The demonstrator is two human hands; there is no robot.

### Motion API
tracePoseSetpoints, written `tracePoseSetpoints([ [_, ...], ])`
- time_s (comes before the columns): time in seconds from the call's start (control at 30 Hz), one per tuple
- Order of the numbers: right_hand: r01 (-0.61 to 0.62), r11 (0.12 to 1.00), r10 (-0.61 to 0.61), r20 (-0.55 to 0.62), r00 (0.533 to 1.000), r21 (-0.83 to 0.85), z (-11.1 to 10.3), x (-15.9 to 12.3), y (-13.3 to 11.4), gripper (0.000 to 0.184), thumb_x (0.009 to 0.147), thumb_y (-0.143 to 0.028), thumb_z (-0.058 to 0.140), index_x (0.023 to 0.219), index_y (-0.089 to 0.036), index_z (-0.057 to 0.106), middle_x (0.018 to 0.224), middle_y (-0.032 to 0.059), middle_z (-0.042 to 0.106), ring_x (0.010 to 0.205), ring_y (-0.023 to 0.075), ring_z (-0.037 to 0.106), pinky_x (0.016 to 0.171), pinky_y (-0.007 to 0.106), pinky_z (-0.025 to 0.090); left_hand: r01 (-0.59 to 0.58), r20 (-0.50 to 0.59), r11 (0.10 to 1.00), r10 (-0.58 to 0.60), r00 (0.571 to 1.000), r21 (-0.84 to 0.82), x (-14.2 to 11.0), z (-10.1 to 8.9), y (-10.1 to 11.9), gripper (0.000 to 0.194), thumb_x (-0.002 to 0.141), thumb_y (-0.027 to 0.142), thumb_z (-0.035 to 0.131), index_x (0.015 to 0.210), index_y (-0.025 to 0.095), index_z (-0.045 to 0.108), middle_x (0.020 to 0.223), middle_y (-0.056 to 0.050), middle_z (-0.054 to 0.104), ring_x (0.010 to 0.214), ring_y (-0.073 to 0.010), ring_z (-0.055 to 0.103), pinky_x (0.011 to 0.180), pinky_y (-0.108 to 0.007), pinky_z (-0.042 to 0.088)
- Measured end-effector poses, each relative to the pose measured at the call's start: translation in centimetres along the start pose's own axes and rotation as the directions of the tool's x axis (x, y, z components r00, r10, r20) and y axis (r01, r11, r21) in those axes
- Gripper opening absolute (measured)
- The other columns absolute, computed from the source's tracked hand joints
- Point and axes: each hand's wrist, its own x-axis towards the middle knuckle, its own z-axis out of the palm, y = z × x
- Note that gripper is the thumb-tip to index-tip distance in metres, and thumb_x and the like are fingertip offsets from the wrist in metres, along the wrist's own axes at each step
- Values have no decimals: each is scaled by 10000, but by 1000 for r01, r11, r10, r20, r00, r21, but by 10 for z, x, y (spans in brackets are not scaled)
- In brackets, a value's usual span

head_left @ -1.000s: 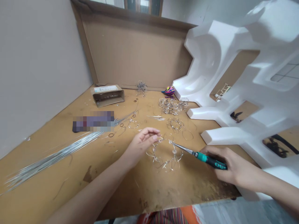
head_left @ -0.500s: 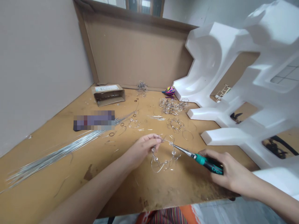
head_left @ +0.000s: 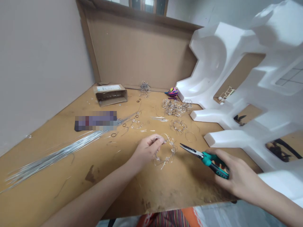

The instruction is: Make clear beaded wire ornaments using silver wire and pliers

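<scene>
Head view, looking down on a wooden counter (head_left: 165, 192): the left hand (head_left: 147, 150) has its fingers (head_left: 157, 139) pinched on a thin strand at the top of a beaded wire ring (head_left: 165, 154), which rests on the counter just below and to the right of those fingertips. The right hand (head_left: 238, 176) is clenched around needle-nose pliers (head_left: 209, 162) with teal handles, their tips near the ring but not touching it. Left of the left fingers lies a long bundle of straight silver wires (head_left: 56, 151), with small dark rings (head_left: 114, 135) near its tip. Ahead of those fingers sit a small wire ring (head_left: 136, 124) and a blurred object (head_left: 96, 121). Farther ahead, an open cardboard box (head_left: 110, 96) stands by the back panel, its contents too shadowed to tell. Ahead of the right fingers are a second beaded ring (head_left: 177, 126) and a tangled heap of wire rings (head_left: 174, 107), with white polystyrene packing foam (head_left: 224, 63) beyond them
</scene>
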Motion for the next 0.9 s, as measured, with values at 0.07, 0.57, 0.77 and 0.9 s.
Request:
tracePoseSetpoints([
  [0.07, 37, 999, -38, -25, 999, -15, 1, -3, -2, 465, 637, -180, 498, 1098, -222, 456, 957, 43, 611, 750, 185, 602, 666, 304, 461, -36, -17, 998, 37, 999, 59, -1, 2, 2, 271, 827, 370, 449, 647, 172, 490, 577, 46, 388, 549, -95, 368, 540, -213, 302],
  [0.57, 166, 934, -269, -318, 909, -317, 12, 14, -23, 385, 693, -264, 500, 1069, -180, 493, 909, 86, 604, 755, 214, 613, 619, 310, 470, -270, -66, 880, 320, 945, 391, -11, 6, 5, 263, 873, 308, 398, 709, 186, 564, 635, 7, 477, 629, -135, 446, 620, -245, 332],
  [0.77, 206, 928, -311, -341, 887, -311, 17, 14, -20, 409, 701, -257, 527, 1095, -161, 471, 934, 95, 591, 782, 211, 606, 650, 311, 474, -275, -67, 868, 331, 941, 413, -11, 5, 4, 272, 891, 296, 362, 747, 188, 566, 647, 4, 485, 633, -138, 454, 625, -250, 336],
  [0.9, 228, 919, -337, -341, 878, -321, 18, 14, -18, 402, 713, -247, 529, 1098, -153, 465, 931, 98, 587, 783, 207, 602, 650, 305, 470, -278, -69, 878, 328, 942, 390, -10, 6, 3, 264, 887, 288, 365, 742, 185, 561, 651, 4, 490, 636, -136, 454, 625, -251, 339],
])
